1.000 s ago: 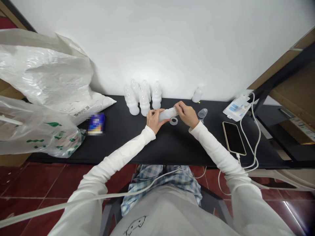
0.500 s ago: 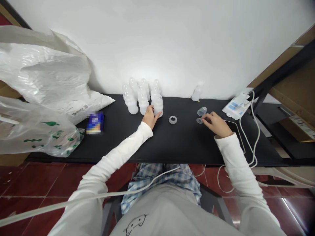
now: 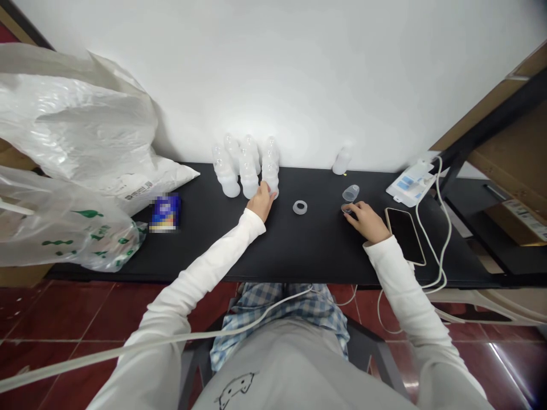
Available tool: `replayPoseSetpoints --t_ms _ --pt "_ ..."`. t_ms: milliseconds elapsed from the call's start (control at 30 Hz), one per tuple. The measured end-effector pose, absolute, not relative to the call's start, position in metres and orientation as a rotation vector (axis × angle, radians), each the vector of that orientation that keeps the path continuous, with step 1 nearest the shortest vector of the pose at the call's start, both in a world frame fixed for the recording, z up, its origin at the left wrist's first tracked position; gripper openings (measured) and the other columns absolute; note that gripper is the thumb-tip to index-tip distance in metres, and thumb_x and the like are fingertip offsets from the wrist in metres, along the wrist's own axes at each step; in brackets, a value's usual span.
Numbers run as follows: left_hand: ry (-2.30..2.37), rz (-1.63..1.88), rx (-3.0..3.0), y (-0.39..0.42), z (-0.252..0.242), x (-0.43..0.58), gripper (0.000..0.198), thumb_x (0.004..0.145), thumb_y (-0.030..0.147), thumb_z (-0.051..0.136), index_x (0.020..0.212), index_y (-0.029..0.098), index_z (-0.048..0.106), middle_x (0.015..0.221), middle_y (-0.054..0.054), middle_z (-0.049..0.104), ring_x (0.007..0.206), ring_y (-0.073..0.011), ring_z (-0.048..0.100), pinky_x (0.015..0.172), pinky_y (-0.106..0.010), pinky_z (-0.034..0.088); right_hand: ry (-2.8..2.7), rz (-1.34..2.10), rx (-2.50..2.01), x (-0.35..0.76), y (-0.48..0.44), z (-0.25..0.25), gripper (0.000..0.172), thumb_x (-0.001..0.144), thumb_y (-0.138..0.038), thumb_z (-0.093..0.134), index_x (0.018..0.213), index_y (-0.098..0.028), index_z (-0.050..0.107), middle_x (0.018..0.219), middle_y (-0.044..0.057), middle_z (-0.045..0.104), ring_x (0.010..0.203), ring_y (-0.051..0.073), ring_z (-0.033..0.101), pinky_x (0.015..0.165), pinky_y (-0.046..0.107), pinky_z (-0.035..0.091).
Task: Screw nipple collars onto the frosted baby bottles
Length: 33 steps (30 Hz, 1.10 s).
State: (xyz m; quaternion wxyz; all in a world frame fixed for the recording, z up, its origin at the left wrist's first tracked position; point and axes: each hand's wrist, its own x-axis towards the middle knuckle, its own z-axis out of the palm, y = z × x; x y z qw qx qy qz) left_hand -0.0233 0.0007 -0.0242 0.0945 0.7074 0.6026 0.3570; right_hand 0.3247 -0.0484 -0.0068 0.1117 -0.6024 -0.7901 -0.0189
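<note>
Several translucent white bottles with domed caps stand in rows at the back of the black table. My left hand [image 3: 262, 201] has its fingers closed round the lower part of the front right bottle [image 3: 270, 172]. A white ring [image 3: 299, 207] lies flat in the middle of the table. At the right, the fingers of my right hand [image 3: 366, 219] are at a small clear disc [image 3: 346, 208], partly hidden by the fingertips. Just behind it a clear domed cap [image 3: 351, 193] lies on its side. A bottle without a cap [image 3: 341, 162] stands by the wall.
Large plastic bags [image 3: 81, 131] and a blue packet [image 3: 165, 213] are at the left. A phone [image 3: 405, 236], a blue-white package [image 3: 411, 183] and white cables [image 3: 445, 236] lie at the right. Another cable crosses my lap.
My left hand and the front right bottle have shifted slightly left, closer to the row. My right hand has moved a little left and down, uncovering the phone.
</note>
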Motion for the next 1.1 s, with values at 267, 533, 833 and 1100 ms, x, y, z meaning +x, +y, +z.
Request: replayPoseSetpoints --t_ms 267,533,833,1100 --pt "1.073 0.875 2.651 -0.010 -0.028 0.014 0.036 0.093 0.038 0.057 0.123 0.017 0.057 0.127 -0.018 0.055 0.107 -0.0297 0.063 0.095 -0.048 0.051 -2.155 0.132 -1.463 0.295 -0.039 0.009 0.021 0.092 -0.032 0.054 0.108 -0.022 0.062 0.094 0.008 0.059 0.084 0.023 0.061 0.084 0.040 0.053" --pt "1.056 1.155 1.329 0.025 -0.021 0.056 0.014 0.094 0.030 0.058 0.098 0.017 0.053 0.094 -0.008 0.068 0.088 -0.0182 0.068 0.091 -0.038 0.054 -1.656 0.505 -1.136 0.243 0.001 0.018 0.032 0.093 -0.051 0.055 0.106 -0.022 0.060 0.072 -0.002 0.060 0.062 0.014 0.059 0.063 0.028 0.049" --pt "0.800 1.261 0.753 0.021 -0.009 0.068 0.010 0.099 0.021 0.049 0.090 0.020 0.044 0.085 0.001 0.069 0.081 -0.0098 0.070 0.096 -0.035 0.054 -1.656 0.397 -1.114 0.208 0.024 -0.005 0.022 0.088 -0.040 0.062 0.093 -0.020 0.069 0.074 -0.002 0.050 0.063 0.012 0.044 0.062 0.029 0.042" --pt "0.694 1.287 0.921 0.021 -0.023 0.068 0.032 0.084 0.029 0.075 0.099 0.020 0.047 0.085 0.000 0.073 0.085 -0.0147 0.073 0.095 -0.038 0.055 -1.585 0.342 -1.098 0.202 0.027 -0.018 0.022 0.086 -0.041 0.067 0.095 -0.021 0.065 0.090 0.001 0.054 0.070 0.013 0.048 0.065 0.029 0.047"
